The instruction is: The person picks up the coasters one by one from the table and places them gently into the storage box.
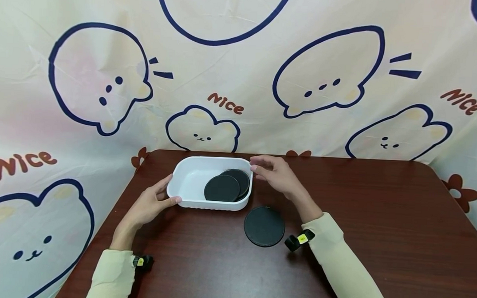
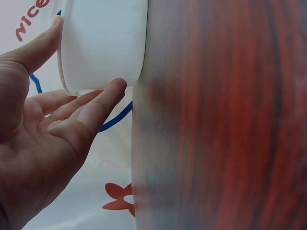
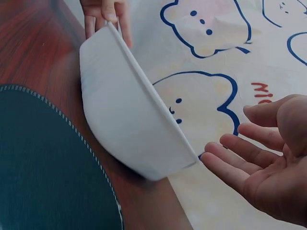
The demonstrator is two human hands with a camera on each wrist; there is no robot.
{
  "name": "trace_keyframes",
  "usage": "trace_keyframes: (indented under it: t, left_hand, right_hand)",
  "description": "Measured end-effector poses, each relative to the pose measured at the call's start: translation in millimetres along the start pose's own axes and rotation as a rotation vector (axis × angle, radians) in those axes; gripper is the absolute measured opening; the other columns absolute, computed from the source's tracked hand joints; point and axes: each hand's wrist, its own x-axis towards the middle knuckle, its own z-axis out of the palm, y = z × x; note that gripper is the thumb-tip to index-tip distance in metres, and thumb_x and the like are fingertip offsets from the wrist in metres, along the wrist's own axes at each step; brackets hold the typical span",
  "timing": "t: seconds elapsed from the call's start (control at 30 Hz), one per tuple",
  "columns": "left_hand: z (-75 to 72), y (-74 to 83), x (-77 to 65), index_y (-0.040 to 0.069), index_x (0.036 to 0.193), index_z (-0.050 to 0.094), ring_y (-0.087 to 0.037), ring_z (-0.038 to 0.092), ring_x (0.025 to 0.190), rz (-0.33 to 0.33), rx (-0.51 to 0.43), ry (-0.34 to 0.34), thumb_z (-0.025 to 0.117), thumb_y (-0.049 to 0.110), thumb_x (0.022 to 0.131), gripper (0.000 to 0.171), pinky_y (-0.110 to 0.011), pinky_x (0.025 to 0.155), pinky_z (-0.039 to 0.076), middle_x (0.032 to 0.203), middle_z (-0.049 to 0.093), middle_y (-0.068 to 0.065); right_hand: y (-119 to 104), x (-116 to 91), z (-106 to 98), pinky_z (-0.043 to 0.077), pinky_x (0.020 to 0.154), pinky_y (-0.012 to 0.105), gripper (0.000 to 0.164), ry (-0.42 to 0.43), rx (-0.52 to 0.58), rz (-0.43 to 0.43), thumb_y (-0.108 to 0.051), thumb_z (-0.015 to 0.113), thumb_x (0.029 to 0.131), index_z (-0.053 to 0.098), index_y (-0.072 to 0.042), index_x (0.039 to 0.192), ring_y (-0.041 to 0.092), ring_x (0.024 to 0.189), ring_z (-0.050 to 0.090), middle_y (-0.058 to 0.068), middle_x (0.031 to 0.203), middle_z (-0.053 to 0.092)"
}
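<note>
A white plastic container (image 1: 191, 182) with rounded corners stands near the table's far edge. My left hand (image 1: 150, 203) grips its left end, thumb on the rim and fingers against the outer wall, as the left wrist view shows. At the other end my right hand (image 1: 277, 175) is held with fingers loosely extended, their tips close to the rim; whether they touch it I cannot tell. Two black round coasters (image 1: 222, 188) overlap inside the container, toward its right side. Another black coaster (image 1: 264, 226) lies flat on the table, below my right hand; its stitched edge shows in the right wrist view.
The dark wooden table (image 1: 379, 226) runs on to the right of the right forearm. Behind it hangs a pale cloth (image 1: 255, 136) with cartoon drawings. Both wrists carry small black devices, the right one (image 1: 300, 239) hanging close to the loose coaster.
</note>
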Motion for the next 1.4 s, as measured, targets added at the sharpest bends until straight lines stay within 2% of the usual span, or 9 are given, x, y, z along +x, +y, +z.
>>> trace_keyframes:
  t: [0.43, 0.7, 0.93, 1.4]
  left_hand:
    - [1.0, -0.1, 0.9, 0.009, 0.173, 0.020, -0.042, 0.059, 0.144, -0.012, -0.011, 0.001, 0.077, 0.030, 0.101, 0.094, -0.047, 0.108, 0.055, 0.170, 0.039, -0.026]
    - [2.0, 2.4, 1.5, 0.009, 0.173, 0.019, -0.042, 0.058, 0.145, -0.011, -0.012, -0.003, 0.077, 0.030, 0.101, 0.094, -0.048, 0.109, 0.053, 0.170, 0.039, -0.025]
    - [2.1, 2.7, 0.2, 0.009, 0.173, 0.019, -0.045, 0.056, 0.145, -0.019, -0.003, 0.001, 0.077, 0.032, 0.101, 0.095, -0.053, 0.109, 0.050, 0.171, 0.036, -0.026]
    - [2.0, 1.5, 0.1, 0.010, 0.173, 0.018, -0.045, 0.057, 0.144, -0.008, -0.003, -0.004, 0.077, 0.034, 0.101, 0.095, -0.051, 0.109, 0.052, 0.171, 0.037, -0.026]
  right_hand:
    - [17.6, -22.6, -32.7, 0.057, 0.108, 0.047, 0.051, -0.049, 0.079, 0.059, -0.025, 0.069, 0.107, 0.057, -0.004, 0.151, 0.036, 0.136, 0.067, 0.025, 0.152, 0.061]
    - [31.5, -38.8, -50.8, 0.055, 0.110, 0.049, 0.056, -0.068, 0.118, 0.085, -0.024, 0.067, 0.108, 0.051, 0.001, 0.155, 0.040, 0.136, 0.066, 0.029, 0.153, 0.059]
    - [40.8, -52.5, -58.2, 0.058, 0.106, 0.040, 0.062, -0.103, 0.103, 0.105, -0.025, 0.068, 0.107, 0.047, 0.004, 0.158, 0.038, 0.134, 0.068, 0.029, 0.153, 0.059]
    - [46.5, -87.1, -69.0, 0.059, 0.104, 0.040, 0.062, -0.112, 0.109, 0.123, -0.023, 0.071, 0.106, 0.048, 0.006, 0.156, 0.039, 0.134, 0.068, 0.031, 0.153, 0.058]
